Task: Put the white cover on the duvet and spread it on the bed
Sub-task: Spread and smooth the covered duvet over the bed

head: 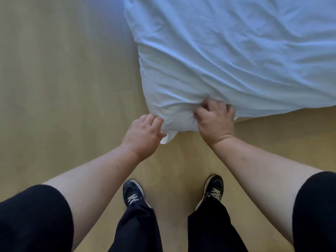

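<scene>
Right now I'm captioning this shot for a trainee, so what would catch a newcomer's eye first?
The big rumpled white cover fills the upper right, its corner hanging toward the wooden floor. The right hand grips that corner's bunched cloth, and the left hand touches its tip with relaxed fingers. Dark shoes stand below.

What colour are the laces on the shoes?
White laces on dark shoes, seen in the head view.

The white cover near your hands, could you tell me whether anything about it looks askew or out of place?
Yes: the white cover is rumpled, and its corner droops toward the floor between the left hand and the right hand, which grips bunched fabric.
</scene>
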`<state>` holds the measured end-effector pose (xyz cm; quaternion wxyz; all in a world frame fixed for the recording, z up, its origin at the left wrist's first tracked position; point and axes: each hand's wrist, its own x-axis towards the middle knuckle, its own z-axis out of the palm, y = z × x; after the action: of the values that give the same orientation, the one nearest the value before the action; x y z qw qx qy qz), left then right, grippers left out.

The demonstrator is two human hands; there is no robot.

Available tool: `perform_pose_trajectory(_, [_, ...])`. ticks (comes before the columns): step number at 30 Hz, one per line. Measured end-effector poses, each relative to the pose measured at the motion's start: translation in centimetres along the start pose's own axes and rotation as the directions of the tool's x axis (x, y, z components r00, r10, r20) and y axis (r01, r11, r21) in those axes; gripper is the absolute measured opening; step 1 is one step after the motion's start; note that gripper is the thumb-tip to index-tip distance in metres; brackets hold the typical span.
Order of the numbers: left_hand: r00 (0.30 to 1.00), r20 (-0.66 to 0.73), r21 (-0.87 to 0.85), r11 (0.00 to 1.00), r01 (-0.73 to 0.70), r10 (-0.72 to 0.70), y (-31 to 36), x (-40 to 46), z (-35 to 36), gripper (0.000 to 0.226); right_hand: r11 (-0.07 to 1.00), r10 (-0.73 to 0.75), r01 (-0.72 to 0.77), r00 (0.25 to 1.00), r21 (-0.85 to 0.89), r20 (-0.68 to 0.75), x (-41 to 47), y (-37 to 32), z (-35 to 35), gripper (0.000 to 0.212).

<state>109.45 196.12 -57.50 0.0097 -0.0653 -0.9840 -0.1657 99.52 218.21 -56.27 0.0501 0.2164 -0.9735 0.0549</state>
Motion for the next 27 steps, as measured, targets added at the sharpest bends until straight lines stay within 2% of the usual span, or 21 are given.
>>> perform_pose_trajectory(3, [0.994, -0.11, 0.055, 0.998, -0.003, 0.009, 1.0, 3.0, 1.6, 0.053, 0.997, -0.07, 0.072, 0.994, 0.022, -0.084, 1.7, 1.0, 1.6, 0.01])
perform_pose_trajectory(5, [0.979, -0.206, 0.043, 0.999, 0.006, 0.003, 1.2, 5.6, 3.1, 0.053, 0.988, -0.134, 0.147, 0.97, 0.047, -0.205, 1.9, 1.6, 2.9, 0.006])
perform_pose_trajectory(7, [0.933, -0.359, 0.019, 0.999, -0.026, 0.031, 0.6, 7.8, 5.0, 0.037, 0.975, -0.171, 0.204, 0.94, 0.083, -0.295, 1.7, 2.4, 4.1, 0.009])
perform_pose_trajectory(9, [0.858, -0.506, 0.035, 0.996, -0.081, 0.087, -0.4, 9.0, 6.8, 0.02, 0.957, -0.176, 0.244, 0.918, 0.156, -0.356, 1.6, 3.0, 4.8, 0.016])
perform_pose_trajectory(12, [0.781, -0.607, 0.02, 0.985, -0.17, 0.147, -1.0, 10.0, 8.4, 0.01, 0.934, -0.192, 0.306, 0.865, 0.184, -0.463, 1.8, 3.6, 5.4, 0.021])
perform_pose_trajectory(15, [0.723, -0.671, -0.046, 0.963, -0.265, 0.167, -1.5, 10.0, 8.7, 0.006, 0.923, -0.19, 0.343, 0.801, 0.176, -0.567, 2.6, 3.4, 5.5, 0.012])
perform_pose_trajectory(17, [0.697, -0.697, -0.069, 0.952, -0.298, 0.168, -2.0, 9.9, 8.8, 0.018, 0.927, -0.175, 0.335, 0.786, 0.17, -0.592, 2.8, 3.2, 5.9, 0.01])
perform_pose_trajectory(19, [0.669, -0.721, -0.055, 0.947, -0.316, 0.182, -2.1, 9.9, 8.6, 0.027, 0.91, -0.148, 0.351, 0.771, 0.22, -0.619, 2.9, 3.1, 6.2, 0.013])
perform_pose_trajectory(21, [0.662, -0.728, -0.065, 0.942, -0.328, 0.18, -1.9, 9.5, 8.1, 0.025, 0.875, -0.116, 0.381, 0.763, 0.298, -0.635, 2.6, 2.6, 5.8, 0.013])
perform_pose_trajectory(24, [0.689, -0.707, -0.152, 0.919, -0.365, 0.157, -1.8, 8.2, 6.7, 0.02, 0.899, -0.095, 0.34, 0.767, 0.277, -0.635, 1.5, 1.4, 4.1, 0.009])
perform_pose_trajectory(27, [0.755, -0.65, -0.246, 0.915, -0.319, 0.088, -1.8, 6.5, 4.8, 0.016, 0.908, -0.122, 0.31, 0.839, 0.281, -0.531, -0.3, -1.2, 3.0, 0.014])
